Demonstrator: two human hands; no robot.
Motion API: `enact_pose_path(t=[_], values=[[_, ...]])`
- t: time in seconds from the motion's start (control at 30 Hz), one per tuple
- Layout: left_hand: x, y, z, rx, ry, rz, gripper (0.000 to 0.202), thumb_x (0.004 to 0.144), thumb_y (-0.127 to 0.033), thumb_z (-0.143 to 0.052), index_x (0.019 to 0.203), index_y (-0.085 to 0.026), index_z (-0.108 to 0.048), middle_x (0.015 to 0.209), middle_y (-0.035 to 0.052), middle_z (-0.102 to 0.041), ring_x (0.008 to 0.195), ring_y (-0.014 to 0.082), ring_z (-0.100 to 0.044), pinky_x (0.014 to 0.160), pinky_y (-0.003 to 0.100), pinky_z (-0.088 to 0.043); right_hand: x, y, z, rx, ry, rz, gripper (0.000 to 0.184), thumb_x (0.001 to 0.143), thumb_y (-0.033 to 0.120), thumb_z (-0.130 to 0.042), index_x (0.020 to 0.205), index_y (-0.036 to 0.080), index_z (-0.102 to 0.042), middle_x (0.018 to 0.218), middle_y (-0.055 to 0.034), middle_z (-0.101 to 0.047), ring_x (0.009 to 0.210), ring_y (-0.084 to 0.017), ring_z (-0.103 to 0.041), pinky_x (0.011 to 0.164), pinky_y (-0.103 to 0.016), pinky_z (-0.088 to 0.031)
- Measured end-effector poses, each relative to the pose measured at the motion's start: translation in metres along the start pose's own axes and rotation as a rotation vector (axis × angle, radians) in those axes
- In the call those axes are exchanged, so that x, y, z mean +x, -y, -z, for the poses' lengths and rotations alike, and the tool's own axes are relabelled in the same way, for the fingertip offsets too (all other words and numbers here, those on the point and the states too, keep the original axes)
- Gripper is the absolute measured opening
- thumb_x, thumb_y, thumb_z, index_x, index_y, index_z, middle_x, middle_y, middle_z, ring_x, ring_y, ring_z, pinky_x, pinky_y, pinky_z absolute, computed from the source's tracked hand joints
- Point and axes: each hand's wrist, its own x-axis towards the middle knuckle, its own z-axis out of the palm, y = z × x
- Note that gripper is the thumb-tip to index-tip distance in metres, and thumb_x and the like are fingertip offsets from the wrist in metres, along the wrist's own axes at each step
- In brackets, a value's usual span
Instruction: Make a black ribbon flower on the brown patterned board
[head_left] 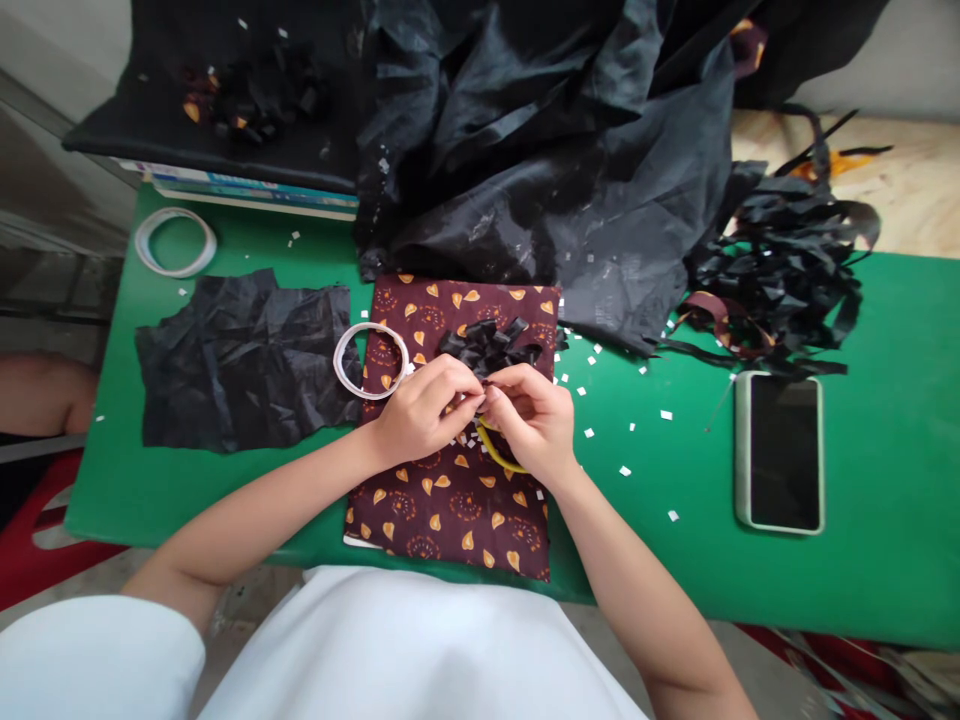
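My left hand (pixel 424 408) and my right hand (pixel 534 415) meet fingertip to fingertip over a maroon patterned cloth (pixel 450 500) on the green table (pixel 885 440). Both pinch a small piece between them, too small to identify. Just beyond the fingers lies a black ribbon bow (pixel 487 345). A yellow-handled tool (pixel 499 455), possibly scissors, lies partly hidden under my right hand. A white tape roll (pixel 371 360) lies beside my left hand at the cloth's left edge.
A crumpled black sheet (pixel 240 360) lies at left, with another white tape ring (pixel 176 242) behind it. A large black fabric pile (pixel 555 150) fills the back. Black strips (pixel 780 270) and a phone (pixel 784 450) lie at right. White paper bits (pixel 626 470) are scattered about.
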Motion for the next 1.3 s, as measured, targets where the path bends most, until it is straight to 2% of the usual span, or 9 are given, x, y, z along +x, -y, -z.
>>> enact_pose_path(t=[0.4,0.67,0.93,1.1,1.3], values=[[0.0026,0.0009,-0.0013,-0.078,-0.061,0.067,0.010,0.090,-0.022,-0.063,0.090,-0.018,-0.054,0.082,0.0002,-0.061,0.066,0.0077,-0.055,0.061,0.020,-0.049,0.0000,-0.0009,0.0008,0.096,0.023,0.039,0.008,0.091,0.027,-0.058,0.085,0.023,-0.061,0.061,0.0039,-0.062,0.049,-0.009,-0.057,0.047,-0.022,-0.045],[0.0018,0.0010,-0.0009,-0.129,-0.054,0.078,0.008,0.089,-0.021,-0.063,0.090,-0.017,-0.056,0.083,0.0011,-0.061,0.066,0.0075,-0.055,0.062,0.019,-0.049,-0.0002,-0.0014,0.0022,0.130,0.039,-0.004,0.016,0.091,0.037,-0.059,0.086,0.022,-0.062,0.060,0.0032,-0.060,0.050,-0.011,-0.057,0.048,-0.024,-0.046],[0.0006,0.0021,0.0000,-0.166,-0.022,0.157,0.009,0.088,-0.023,-0.065,0.087,-0.017,-0.058,0.080,0.0006,-0.063,0.067,0.0084,-0.057,0.063,0.020,-0.049,0.0011,-0.0004,0.0004,0.088,0.033,0.029,0.010,0.092,0.029,-0.058,0.085,0.022,-0.059,0.057,0.0048,-0.058,0.047,-0.009,-0.055,0.045,-0.022,-0.044],[0.0017,0.0029,0.0024,-0.226,0.019,0.186,0.009,0.092,-0.021,-0.056,0.084,-0.017,-0.057,0.077,0.0009,-0.062,0.070,0.0103,-0.058,0.067,0.023,-0.049,0.0000,-0.0008,-0.0001,0.037,0.035,0.045,0.009,0.092,0.028,-0.056,0.086,0.022,-0.058,0.058,0.0051,-0.058,0.047,-0.008,-0.054,0.045,-0.021,-0.044],[0.0029,0.0033,0.0035,-0.201,0.069,0.193,0.015,0.094,-0.023,-0.052,0.080,-0.018,-0.053,0.072,-0.0003,-0.058,0.066,0.0099,-0.054,0.065,0.023,-0.045,-0.0001,0.0002,-0.0008,-0.016,0.024,0.056,0.010,0.092,0.028,-0.055,0.086,0.022,-0.057,0.058,0.0052,-0.057,0.047,-0.008,-0.053,0.045,-0.021,-0.042]])
